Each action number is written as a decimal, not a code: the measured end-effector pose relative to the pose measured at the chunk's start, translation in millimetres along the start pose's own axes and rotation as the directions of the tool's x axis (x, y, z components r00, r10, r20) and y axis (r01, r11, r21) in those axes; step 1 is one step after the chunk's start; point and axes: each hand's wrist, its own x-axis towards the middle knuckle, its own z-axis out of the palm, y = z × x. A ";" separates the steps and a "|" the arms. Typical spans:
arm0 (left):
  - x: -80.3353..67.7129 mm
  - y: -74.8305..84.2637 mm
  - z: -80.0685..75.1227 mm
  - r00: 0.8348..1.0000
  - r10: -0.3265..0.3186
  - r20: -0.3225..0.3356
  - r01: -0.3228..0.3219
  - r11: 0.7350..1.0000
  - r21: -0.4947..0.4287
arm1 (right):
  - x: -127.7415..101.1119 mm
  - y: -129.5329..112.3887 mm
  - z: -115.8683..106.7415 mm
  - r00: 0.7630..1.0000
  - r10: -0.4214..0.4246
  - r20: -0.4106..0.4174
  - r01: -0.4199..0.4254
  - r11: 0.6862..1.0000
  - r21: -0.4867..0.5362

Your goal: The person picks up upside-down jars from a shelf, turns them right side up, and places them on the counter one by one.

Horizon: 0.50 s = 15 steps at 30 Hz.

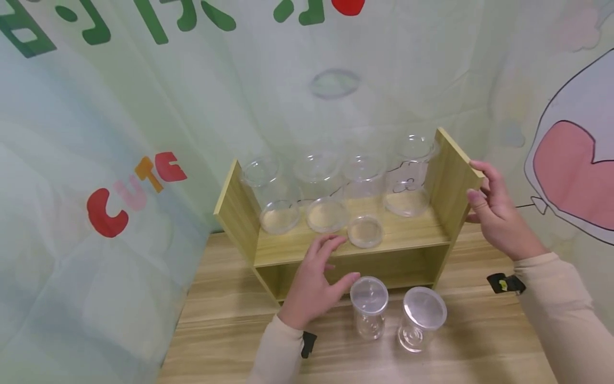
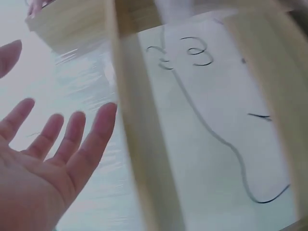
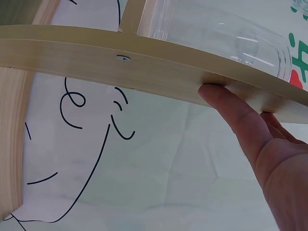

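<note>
At wooden shelf (image 1: 336,248), right hand (image 1: 496,213) grips its side panel; left hand (image 1: 314,282), fingers spread, hovers nr front edge. Step: steadying shelf; next prob. needs reaching a jar (image 1: 368,306).

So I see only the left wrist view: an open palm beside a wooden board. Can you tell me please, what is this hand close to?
Observer: The left hand reaches with open fingers toward the shelf edge of a small wooden rack.
Operator: Is anything on that shelf?
Observer: Four clear jars stand in a row on it.
Operator: And the other hand?
Observer: The right hand holds the right side panel near its top corner.
Operator: Is something on the table?
Observer: Two more lidded clear jars stand before the rack.
</note>
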 end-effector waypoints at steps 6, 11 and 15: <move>23.7 14.5 -9.8 0.977 0.141 -0.161 -0.135 0.990 0.047 | 0.6 -1.0 -0.6 1.000 0.004 0.011 -0.005 1.000 0.008; 47.0 27.9 -9.7 0.920 0.276 -0.277 -0.234 0.957 0.174 | 0.4 -1.0 -1.5 1.000 0.011 0.005 -0.011 1.000 0.013; 65.1 36.6 -11.2 0.889 0.340 -0.307 -0.246 0.920 0.306 | 0.4 -0.6 -0.4 1.000 0.018 0.011 -0.018 1.000 0.017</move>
